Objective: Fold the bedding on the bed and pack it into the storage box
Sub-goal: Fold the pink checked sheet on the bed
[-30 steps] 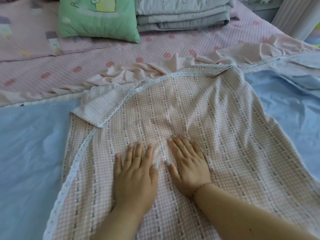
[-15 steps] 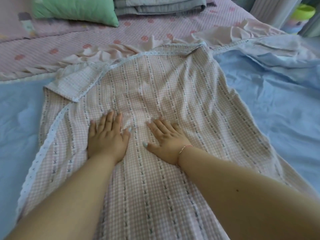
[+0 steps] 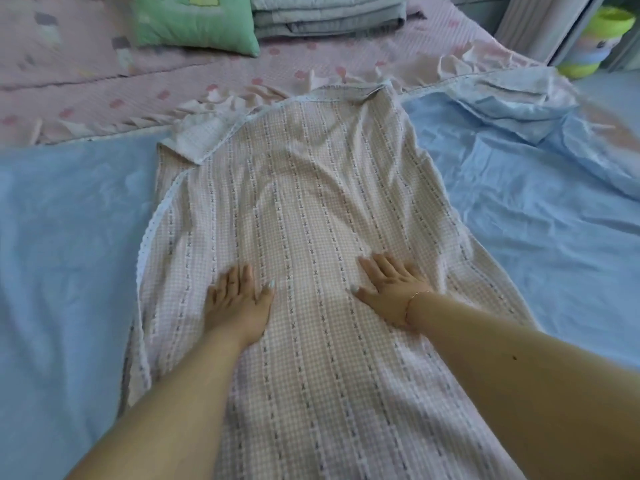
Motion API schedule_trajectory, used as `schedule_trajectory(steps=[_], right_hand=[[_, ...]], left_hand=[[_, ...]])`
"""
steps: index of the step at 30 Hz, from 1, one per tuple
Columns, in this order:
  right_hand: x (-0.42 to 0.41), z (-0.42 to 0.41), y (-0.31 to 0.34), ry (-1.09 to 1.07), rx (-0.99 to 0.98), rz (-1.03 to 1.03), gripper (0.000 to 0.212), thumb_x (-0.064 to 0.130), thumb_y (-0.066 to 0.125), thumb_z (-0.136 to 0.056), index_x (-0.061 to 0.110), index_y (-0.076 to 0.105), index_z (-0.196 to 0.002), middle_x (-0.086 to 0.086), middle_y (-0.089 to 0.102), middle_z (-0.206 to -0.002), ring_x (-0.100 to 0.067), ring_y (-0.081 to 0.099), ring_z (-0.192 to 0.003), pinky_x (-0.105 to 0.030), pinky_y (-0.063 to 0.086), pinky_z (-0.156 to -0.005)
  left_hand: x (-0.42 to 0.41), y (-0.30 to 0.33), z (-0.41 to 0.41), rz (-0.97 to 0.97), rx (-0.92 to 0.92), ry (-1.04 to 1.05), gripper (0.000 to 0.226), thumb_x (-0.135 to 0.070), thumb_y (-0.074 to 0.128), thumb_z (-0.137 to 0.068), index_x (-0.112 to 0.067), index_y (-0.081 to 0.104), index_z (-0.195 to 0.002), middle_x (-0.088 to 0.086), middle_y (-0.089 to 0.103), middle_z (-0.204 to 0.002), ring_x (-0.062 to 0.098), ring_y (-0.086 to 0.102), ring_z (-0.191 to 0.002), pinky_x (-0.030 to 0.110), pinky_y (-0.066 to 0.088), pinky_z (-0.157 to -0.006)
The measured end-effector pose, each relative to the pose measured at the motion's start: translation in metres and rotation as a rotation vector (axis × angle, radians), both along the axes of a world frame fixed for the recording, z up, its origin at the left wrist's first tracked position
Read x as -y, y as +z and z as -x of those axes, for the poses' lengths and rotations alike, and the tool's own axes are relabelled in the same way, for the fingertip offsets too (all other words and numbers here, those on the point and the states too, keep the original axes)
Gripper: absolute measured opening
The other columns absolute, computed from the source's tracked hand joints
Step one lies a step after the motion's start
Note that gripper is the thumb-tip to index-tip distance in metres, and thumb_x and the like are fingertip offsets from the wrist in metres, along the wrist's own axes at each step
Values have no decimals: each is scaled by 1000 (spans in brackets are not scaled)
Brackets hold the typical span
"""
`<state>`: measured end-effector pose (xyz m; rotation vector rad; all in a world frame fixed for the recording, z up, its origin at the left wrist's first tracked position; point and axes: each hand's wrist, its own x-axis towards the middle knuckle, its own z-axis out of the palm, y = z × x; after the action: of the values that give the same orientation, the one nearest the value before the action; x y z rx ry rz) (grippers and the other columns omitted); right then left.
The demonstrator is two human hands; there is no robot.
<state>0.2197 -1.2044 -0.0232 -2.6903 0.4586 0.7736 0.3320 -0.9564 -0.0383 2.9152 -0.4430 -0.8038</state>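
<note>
The setting was a home bedroom. A bed [image 3: 86,98] filled nearly the whole view and carried a pink cover printed with small flowers. A green cushion [image 3: 194,24] with a cartoon print lay at its far end, just beside a stack of folded grey quilts [image 3: 329,15]. A blue sheet [image 3: 62,244] was spread across the near half, with a pink checked sheet [image 3: 311,209] (edged with white lace trim) laid flat over it. Beyond the far right corner stood pale vertical panels [image 3: 540,19] and a green-and-blue plastic object [image 3: 592,43], too blurred to identify.
</note>
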Motion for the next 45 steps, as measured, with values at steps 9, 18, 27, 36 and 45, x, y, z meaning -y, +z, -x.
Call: schedule_trajectory(steps=[9, 18, 27, 36, 45], right_hand=[[10, 183, 22, -71, -124, 89, 84, 77, 2, -79, 33, -18, -148, 11, -22, -156, -12, -21, -144, -39, -8, -119], [-48, 294, 37, -58, -216, 49, 76, 65, 10, -91, 23, -27, -143, -3, -28, -154, -21, -26, -142, -43, -11, -118], [-52, 367, 53, -28, -218, 63, 76, 66, 17, -90, 29, -13, -150, 5, -19, -158, -17, -20, -145, -45, -7, -118], [-47, 411, 57, -330, -142, 179, 74, 68, 23, -88, 37, -4, -150, 4, -11, -159, -19, -14, -146, -52, -7, -115], [-50, 462, 64, -952, 68, 65, 95, 61, 62, -74, 12, 22, -145, -16, 36, -145, -36, 36, -133, -53, 33, -107]], left_hand=[[-123, 11, 204, -109, 82, 85, 98, -66, -29, -70, -16, -13, -152, 1, -15, -161, 17, -14, -148, 40, -7, -121], [-120, 55, 357, -211, -109, 298, 73, -61, 7, -94, -22, -6, -154, -1, -10, -162, 17, -7, -149, 43, 2, -120], [-138, 68, 427, -183, -209, 266, 67, -54, 22, -98, -28, -4, -154, -5, -9, -162, 17, -4, -149, 42, 3, -121], [-203, 74, 436, -166, -188, 410, 76, -60, 28, -95, -23, -3, -155, 6, -9, -162, 26, -6, -149, 46, 5, -121], [-216, 74, 438, 5, -66, 1059, 109, -67, 67, -72, -1, 22, -147, 24, 38, -145, 41, 40, -131, 50, 34, -108]])
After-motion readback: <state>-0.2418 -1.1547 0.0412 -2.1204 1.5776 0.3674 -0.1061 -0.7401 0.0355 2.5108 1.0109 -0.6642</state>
